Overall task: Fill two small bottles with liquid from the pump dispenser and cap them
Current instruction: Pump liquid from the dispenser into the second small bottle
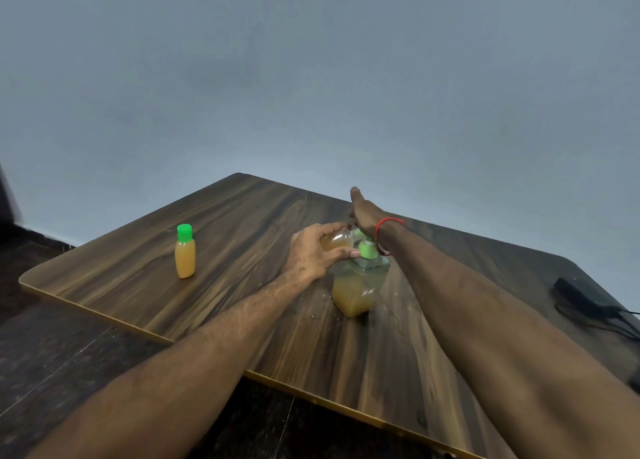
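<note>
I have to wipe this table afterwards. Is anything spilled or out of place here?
Yes. Small droplets or specks dot the table around the base of the pump dispenser, mostly at its near side; they look like splashed liquid. The capped bottle stands upright and clean. A black adapter with its cable lies at the table's right edge.

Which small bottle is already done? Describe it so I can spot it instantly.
On the wooden table, look toward its left end, well away from the hands and the pump dispenser. The finished bottle stands there upright and alone, full of orange liquid, green cap on; the other small bottle is tilted in the left hand.
</note>
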